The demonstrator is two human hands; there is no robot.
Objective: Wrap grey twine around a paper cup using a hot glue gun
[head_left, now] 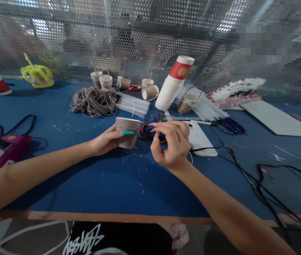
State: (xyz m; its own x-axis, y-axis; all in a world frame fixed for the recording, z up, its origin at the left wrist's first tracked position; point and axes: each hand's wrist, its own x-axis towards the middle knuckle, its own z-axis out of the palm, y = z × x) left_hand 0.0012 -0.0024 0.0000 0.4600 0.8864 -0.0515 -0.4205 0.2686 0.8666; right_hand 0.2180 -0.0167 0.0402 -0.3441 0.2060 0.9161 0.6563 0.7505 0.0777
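From the head camera, taking the held cup as the centre of the dial, a blue tabletop (113,184) flecked with pale scraps spreads out all round. Along the far side, from 10 to 2 o'clock, a perforated metal screen (140,42) rises, with blurred shapes behind it.

The left hand (106,141) is clamped round the cord-wrapped cup (126,141), thumb across its near wall, the cup nearly upright. Just beside it at 3 o'clock, the right hand (173,143) has its fingers curled, thumb near the index finger; whether they meet or pinch anything I cannot tell.

The table's near edge, a brownish strip (108,216), crosses at 6 o'clock, with black clothing (124,241) below it. Between that edge and the cup lies a wide stretch of blue, bounded by both forearms. Farther out, room is tighter: a grey cord bundle (94,102) at 11, a leaning paper-cup stack (166,90) at 1, a white phone (205,145) at 3 beyond the right hand, dark cables (240,166) towards 4, and a purple glue gun (16,147) at 9.
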